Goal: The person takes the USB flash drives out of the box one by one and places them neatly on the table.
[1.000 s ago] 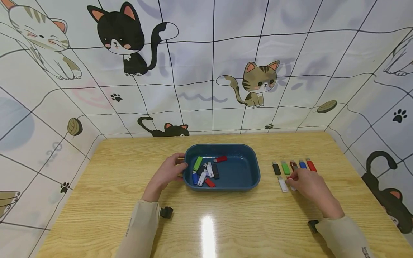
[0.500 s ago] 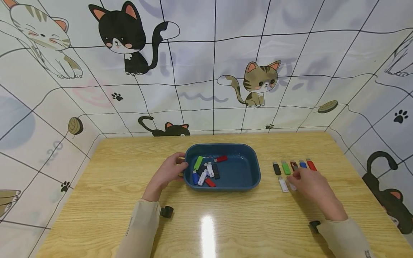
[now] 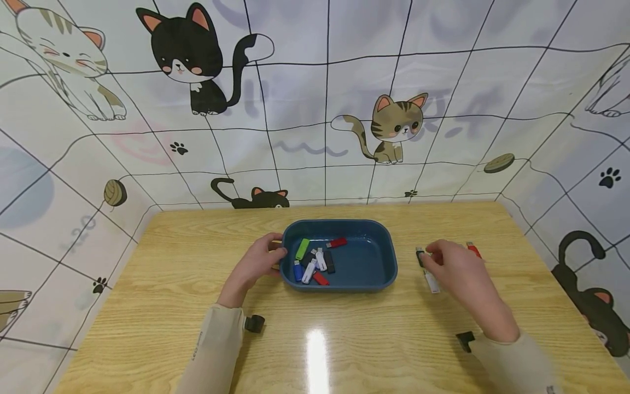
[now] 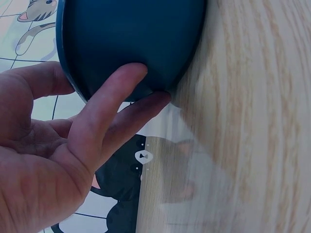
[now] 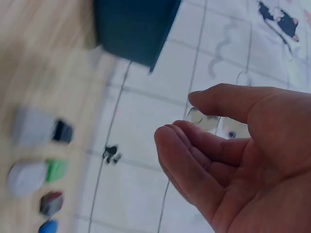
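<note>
A dark blue tray stands on the table with several USB sticks, such as a green one and a white one, mostly in its left half. My left hand rests its fingers against the outside of the tray's left end. To the right, my right hand hovers over laid-out USB sticks, thumb and fingertips apart in the right wrist view, holding nothing. Around it show part of a black stick, a white stick and a red stick; it hides others from the head view.
The wooden table meets a cat-printed cloth at the back and sides. In the right wrist view, a blurred blue stick and a green stick lie beside pale ones.
My right hand has let go of a white stick in the near row, lifted and moved left toward the tray. My left hand and the tray have not moved.
</note>
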Demonstrator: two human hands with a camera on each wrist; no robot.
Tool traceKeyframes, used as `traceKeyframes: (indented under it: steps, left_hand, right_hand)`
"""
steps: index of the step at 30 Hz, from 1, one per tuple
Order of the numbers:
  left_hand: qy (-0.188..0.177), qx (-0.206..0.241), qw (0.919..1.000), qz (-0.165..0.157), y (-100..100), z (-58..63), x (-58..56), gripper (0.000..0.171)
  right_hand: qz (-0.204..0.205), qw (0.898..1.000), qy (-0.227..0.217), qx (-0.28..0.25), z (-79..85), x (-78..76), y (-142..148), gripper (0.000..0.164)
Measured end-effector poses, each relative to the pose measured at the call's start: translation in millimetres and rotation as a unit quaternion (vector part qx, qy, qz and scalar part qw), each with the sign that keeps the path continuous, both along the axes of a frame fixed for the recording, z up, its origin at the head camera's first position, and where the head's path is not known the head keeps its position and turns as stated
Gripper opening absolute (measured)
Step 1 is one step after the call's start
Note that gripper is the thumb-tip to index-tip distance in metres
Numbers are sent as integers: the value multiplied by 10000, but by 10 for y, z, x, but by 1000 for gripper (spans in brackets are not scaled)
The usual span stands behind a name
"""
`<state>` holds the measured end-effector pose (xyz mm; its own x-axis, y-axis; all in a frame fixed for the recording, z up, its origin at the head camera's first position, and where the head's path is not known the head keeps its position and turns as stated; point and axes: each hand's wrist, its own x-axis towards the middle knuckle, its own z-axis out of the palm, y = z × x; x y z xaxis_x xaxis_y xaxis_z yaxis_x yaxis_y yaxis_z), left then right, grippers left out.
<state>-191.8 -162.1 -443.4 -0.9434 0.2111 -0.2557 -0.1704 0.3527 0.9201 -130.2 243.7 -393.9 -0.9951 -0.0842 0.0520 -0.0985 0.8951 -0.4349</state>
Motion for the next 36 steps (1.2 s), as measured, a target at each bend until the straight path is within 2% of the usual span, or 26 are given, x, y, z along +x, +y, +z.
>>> traceKeyframes:
  steps: [6,12,17,24,28,36]
  left_hand:
    - [0,6,10000,-33,6,20,6,47]
    - [10,18,10000,-56,21,31,2,47]
    - [40,-18,10000,-50,24,28,2,47]
    - [49,-23,10000,-37,11,22,1,47]
    - [34,-4,10000,-30,1,10,2,48]
    - [54,161,9998,-142,-21,-4,6,47]
  right_hand:
    - [416,9975,533,-203,80,-63,-305,24]
    - [1005,9927,623,-236,94,-174,-552,21]
    - [1461,9863,760,58,50,-264,-710,19]
    - [1877,9786,681,496,-34,-398,-926,24]
    - [2128,9715,838,624,-109,-465,-1029,25]
    - [2358,9662,805,665,-237,-571,-1210,25]
